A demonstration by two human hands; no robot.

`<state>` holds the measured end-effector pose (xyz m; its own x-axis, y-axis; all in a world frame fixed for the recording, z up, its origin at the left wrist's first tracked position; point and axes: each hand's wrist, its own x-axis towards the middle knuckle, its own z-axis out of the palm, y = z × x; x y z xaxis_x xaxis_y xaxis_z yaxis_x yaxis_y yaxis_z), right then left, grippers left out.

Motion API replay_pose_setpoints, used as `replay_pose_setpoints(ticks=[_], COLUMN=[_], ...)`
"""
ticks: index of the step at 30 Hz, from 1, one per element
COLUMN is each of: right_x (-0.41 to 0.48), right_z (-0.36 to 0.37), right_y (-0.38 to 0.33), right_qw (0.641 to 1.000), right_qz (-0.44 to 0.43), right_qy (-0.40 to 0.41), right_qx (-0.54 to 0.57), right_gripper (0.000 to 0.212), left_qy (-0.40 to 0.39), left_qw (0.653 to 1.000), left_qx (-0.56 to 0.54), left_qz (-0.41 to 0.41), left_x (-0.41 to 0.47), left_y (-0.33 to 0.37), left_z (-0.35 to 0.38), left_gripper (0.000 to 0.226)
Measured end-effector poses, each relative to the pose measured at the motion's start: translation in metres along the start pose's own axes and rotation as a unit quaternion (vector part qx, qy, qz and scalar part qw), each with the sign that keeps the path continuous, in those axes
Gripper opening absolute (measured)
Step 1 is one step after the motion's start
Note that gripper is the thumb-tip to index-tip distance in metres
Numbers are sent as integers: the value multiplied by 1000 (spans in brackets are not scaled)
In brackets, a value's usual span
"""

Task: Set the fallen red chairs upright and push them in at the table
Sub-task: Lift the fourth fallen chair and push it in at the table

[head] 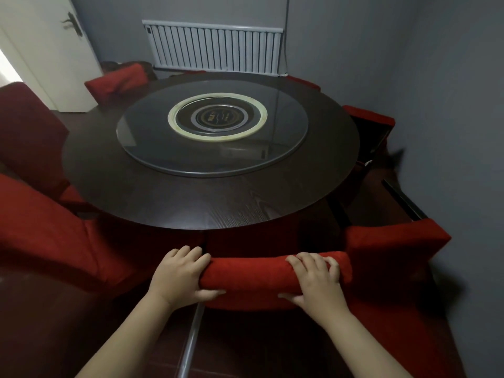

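Head view is showing the round dark table (131, 192) filling the middle of the room, with a glass turntable (152, 154) lying on its top. Red chairs are ringing it. A big left chair (41, 236) is sitting close against the rim. A right chair (392, 241) is lying at an odd angle near the wall, and it looks tipped rather than upright.

The near chair (251, 271) is standing upright directly in front of the person, with its padded top rail just short of the table edge. The left hand (180, 276) is gripping the rail's left end, fingers curling over the top and thumb pressing underneath. The right hand (316, 279) is gripping near the right end in the same way.

Judging by this, the pushing-in step is under way on this chair. The next move is calling for an even forward shove from both hands, keeping the chair square so that it is not catching its right-hand neighbour, which is sitting just beside it.
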<state>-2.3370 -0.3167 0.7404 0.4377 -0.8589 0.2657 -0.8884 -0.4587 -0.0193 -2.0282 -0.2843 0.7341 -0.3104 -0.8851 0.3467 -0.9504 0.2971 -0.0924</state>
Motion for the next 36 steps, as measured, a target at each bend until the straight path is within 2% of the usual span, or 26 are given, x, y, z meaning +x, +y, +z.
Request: replay_pose_setpoints(ticks=[2, 4, 5, 7, 8, 9, 10, 12, 14, 16, 19, 21, 23, 27, 33, 36], right_x=[3, 10, 18, 37, 48, 57, 66, 80, 90, 93, 93, 91, 89, 82, 60, 44], right_z=[-8, -16, -22, -36, -47, -59, -71, -99, -130, -157, -185, -196, -204, -214, -224, -227], right_y=[-3, -7, -12, -16, -19, -23, -29, -42, -55, -66, -79, -86, -91, -88, -50, -23], right_qw=[997, 985, 977, 948, 930, 911, 896, 901, 904, 857, 783, 759, 753, 759, 756, 752], right_qz=[14, 35, 45, 72, 88, 105, 115, 111, 102, 93, 64, 47, 40, 52, 88, 114], right_qy=[-74, -169, -206, -306, -338, -347, -327, -223, -97, 6, 103, 137, 155, 182, 235, 258], right_qx=[-14, -1, 9, 51, 113, 197, 279, 355, 403, 507, 610, 635, 638, 623, 604, 595], right_gripper=[83, 85, 87, 94, 98, 100, 99, 92, 81, 73, 61, 57, 53, 48, 64, 60], left_qy=[-64, -169, -227, -344, -373, -366, -321, -171, -18, 87, 167, 186, 195, 182, 164, 148], left_qw=[998, 984, 969, 920, 893, 870, 852, 807, 759, 736, 718, 703, 691, 684, 681, 679], left_qx=[-17, -38, -54, -128, -188, -265, -349, -497, -582, -613, -640, -661, -678, -693, -709, -717], left_qz=[-18, -52, -78, -140, -168, -196, -224, -270, -290, -276, -217, -185, -156, -139, -81, -55], left_x=[3, 9, 13, 27, 33, 39, 46, 63, 78, 86, 87, 85, 85, 93, 119, 136], left_y=[0, 1, -2, -3, -4, -5, -5, -5, -5, -4, 1, 6, 10, 18, 53, 81], left_z=[-12, -24, -34, -46, -54, -61, -69, -93, -122, -153, -189, -203, -213, -223, -220, -216], left_gripper=[75, 83, 87, 83, 77, 71, 68, 65, 56, 50, 54, 54, 52, 45, 51, 55])
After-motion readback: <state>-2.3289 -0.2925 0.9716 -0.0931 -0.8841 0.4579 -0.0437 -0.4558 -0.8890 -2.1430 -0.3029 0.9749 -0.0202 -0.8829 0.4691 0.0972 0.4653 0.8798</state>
